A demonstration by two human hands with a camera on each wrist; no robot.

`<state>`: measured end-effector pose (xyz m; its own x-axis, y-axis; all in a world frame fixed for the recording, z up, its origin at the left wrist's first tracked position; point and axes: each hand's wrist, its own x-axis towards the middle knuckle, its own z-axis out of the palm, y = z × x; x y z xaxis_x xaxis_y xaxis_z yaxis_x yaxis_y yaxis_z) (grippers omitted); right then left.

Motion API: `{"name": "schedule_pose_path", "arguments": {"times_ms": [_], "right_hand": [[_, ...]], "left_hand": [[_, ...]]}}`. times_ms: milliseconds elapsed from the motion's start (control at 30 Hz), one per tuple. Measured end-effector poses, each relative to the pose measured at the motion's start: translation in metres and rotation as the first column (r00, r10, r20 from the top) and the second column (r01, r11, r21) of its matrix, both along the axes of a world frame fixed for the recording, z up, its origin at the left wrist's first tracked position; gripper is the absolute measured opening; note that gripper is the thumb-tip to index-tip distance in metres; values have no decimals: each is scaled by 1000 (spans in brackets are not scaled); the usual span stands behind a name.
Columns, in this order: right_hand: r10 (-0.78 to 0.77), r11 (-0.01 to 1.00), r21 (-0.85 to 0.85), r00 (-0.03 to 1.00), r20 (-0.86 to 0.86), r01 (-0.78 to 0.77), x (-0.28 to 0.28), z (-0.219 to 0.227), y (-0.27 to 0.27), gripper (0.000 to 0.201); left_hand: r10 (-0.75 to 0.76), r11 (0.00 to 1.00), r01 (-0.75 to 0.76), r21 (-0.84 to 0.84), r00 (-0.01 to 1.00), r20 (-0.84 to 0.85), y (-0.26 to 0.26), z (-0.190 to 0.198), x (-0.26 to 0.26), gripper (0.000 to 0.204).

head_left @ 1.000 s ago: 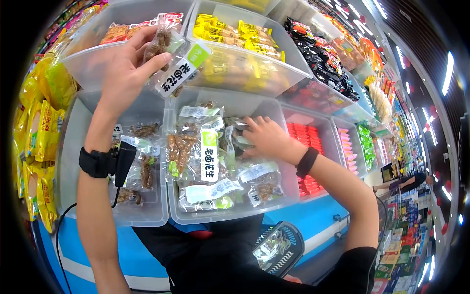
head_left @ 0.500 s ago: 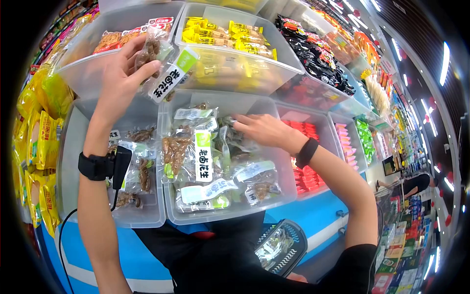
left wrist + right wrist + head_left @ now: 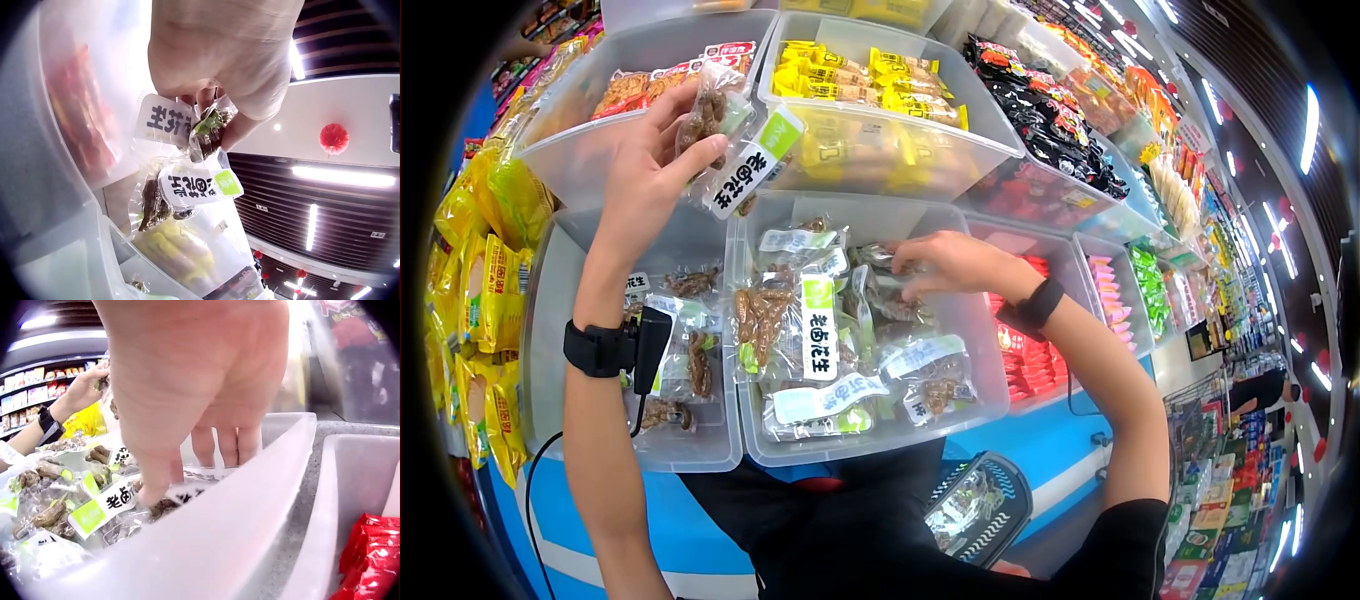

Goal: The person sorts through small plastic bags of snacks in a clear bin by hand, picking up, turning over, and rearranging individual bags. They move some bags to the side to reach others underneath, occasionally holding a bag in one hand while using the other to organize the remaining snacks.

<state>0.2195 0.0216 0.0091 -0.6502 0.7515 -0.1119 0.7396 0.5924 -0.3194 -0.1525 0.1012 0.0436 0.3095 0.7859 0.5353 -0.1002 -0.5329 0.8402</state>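
Yellow packets (image 3: 850,92) lie beside black packets (image 3: 1048,122), pink packets (image 3: 1108,290) between red packets (image 3: 1035,365) and green packets (image 3: 1148,285).

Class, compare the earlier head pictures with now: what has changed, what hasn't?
The right hand, spread at first in the translucent plastic bin, now curls downward; any grip is unclear. The left hand still holds at least one clear plastic packet with a green-and-white label.

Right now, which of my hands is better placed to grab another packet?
Probably your right hand: it is down in the middle bin, among packets, while your left hand is raised, holding at least one labelled packet.
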Motion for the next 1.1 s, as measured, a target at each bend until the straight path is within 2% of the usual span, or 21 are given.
{"name": "schedule_pose_path", "arguments": {"times_ms": [133, 200, 233, 300, 500, 633, 733, 800, 833, 900, 933, 1000, 1100], "right_hand": [[61, 993, 104, 997, -42, -56, 5, -5, -2, 30], [-57, 993, 109, 997, 55, 51, 4, 0, -7, 29], [-57, 993, 110, 997, 55, 50, 3, -2, -7, 29], [-26, 964, 263, 972, 235, -38, 4, -8, -7, 29], [61, 913, 375, 964, 258, -159, 11, -14, -6, 30], [68, 907, 385, 961, 267, -171, 12, -14, -8, 27], [24, 939, 324, 964, 265, -113, 6, -8, -17, 31], [-19, 957, 285, 963, 268, -61, 1, -3, -23, 52], [-18, 957, 283, 963, 269, -61, 1, -3, -25, 52], [-6, 936, 337, 950, 312, -105, -1, -5, -27, 67], [-6, 936, 335, 950, 312, -104, -3, -8, -29, 67], [-56, 929, 347, 878, 475, -128, -9, -15, -31, 70], [-78, 933, 347, 883, 463, -99, -8, -19, -31, 65]], "left_hand": [[1, 1000, -1, -2, 1000, 20, -2, 1, 1, 50], [9, 1000, -9, 19, 1000, 12, -1, 0, 1, 50], [9, 1000, -9, 20, 1000, 12, -2, 0, 1, 50], [4, 1000, -4, 17, 1000, 10, -2, 0, 1, 50], [10, 1000, -11, 18, 999, 31, 2, -4, 1, 50], [23, 1000, -23, 13, 1000, 17, 1, -4, 1, 50], [28, 999, -28, 28, 1000, 10, 1, -3, 1, 51], [38, 999, -38, 11, 999, 27, 1, -4, 2, 51], [38, 999, -39, 10, 999, 28, 1, -5, 2, 51], [20, 1000, -21, 13, 999, 33, 1, -4, 2, 51], [20, 1000, -21, 12, 999, 33, 1, -3, 1, 51], [23, 1000, -23, 4, 1000, 21, 1, -3, 1, 53], [34, 999, -34, 2, 999, 17, 2, -5, 0, 54]]}}
